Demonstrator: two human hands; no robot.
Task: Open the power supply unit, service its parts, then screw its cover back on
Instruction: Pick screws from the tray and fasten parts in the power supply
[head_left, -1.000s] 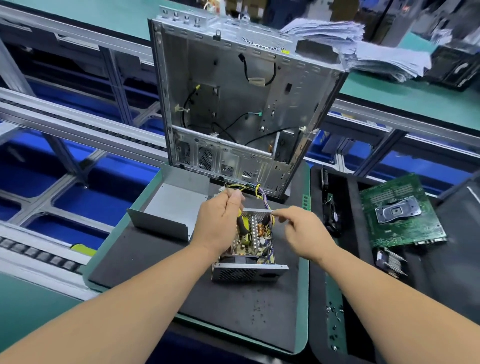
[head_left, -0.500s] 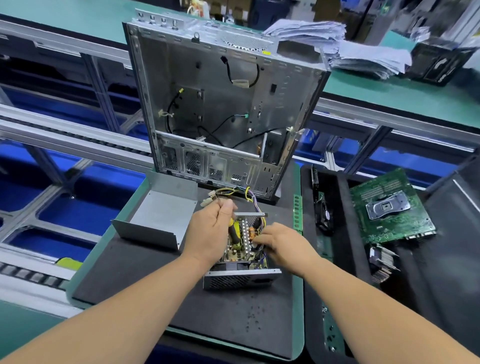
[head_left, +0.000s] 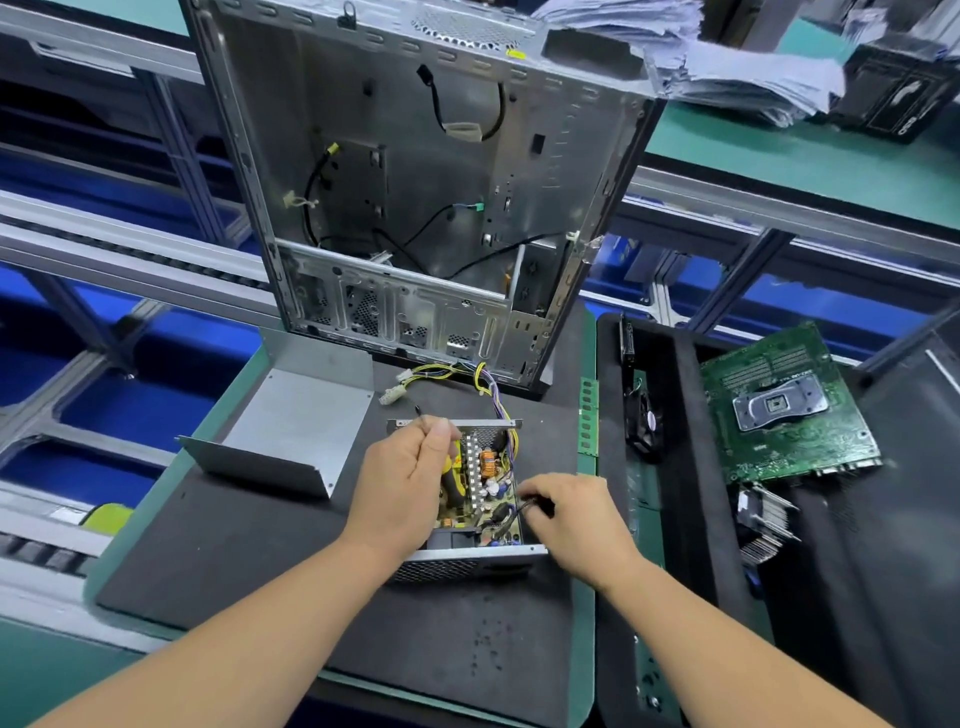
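- The open grey metal power supply unit (head_left: 470, 558) lies on the black foam mat (head_left: 260, 545) on the bench, its green circuit board facing up, probably so both hands can reach the parts from above.
- Its bent grey sheet-metal cover (head_left: 296, 421) sits upturned just beside it to the left, off the unit and out of the working space, likely kept close for screwing back on.
- The left hand (head_left: 410, 483) is curled round a yellow-and-black-handled screwdriver (head_left: 453, 480), held upright over the board with the tip pointing away; it seems parked there, ready, not driving a screw.
- The right hand (head_left: 566, 519) pinches a black wire (head_left: 519, 512) at the board's near right corner, apparently freeing or routing it.
- The empty silver computer case (head_left: 415, 182) stands upright behind, the unit's coloured cable bundle (head_left: 467, 376) trailing toward it.
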